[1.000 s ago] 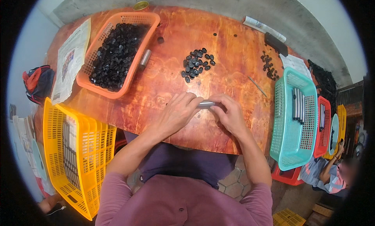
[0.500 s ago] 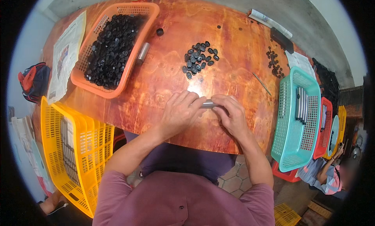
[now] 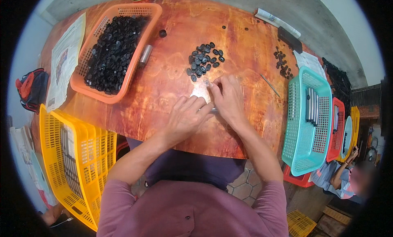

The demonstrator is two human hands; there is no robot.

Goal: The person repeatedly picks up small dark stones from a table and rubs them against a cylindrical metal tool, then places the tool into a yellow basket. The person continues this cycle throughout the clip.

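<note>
My left hand (image 3: 185, 116) is closed around a short metal tube (image 3: 213, 109) just above the table. Most of the tube is hidden by my hands; only a sliver shows between them. My right hand (image 3: 227, 98) is a little farther forward, thumb and fingers drawn together in a pinch by a small pale piece (image 3: 206, 82) on the table. Whether the fingertips have hold of anything cannot be made out. Just beyond them lies a loose pile of small oval black caps (image 3: 203, 59).
An orange basket (image 3: 125, 86) full of black parts stands at left, a metal cylinder (image 3: 145, 54) beside it. Yellow crates (image 3: 92, 155) flank the table. At right are a thin rod (image 3: 270, 85), a teal basket (image 3: 292, 147) with metal tubes, and a co-worker (image 3: 337, 175) beyond.
My right hand has left the tube's end and moved forward and left toward the cap pile. My left hand stays with the tube. The view has shifted slightly.
</note>
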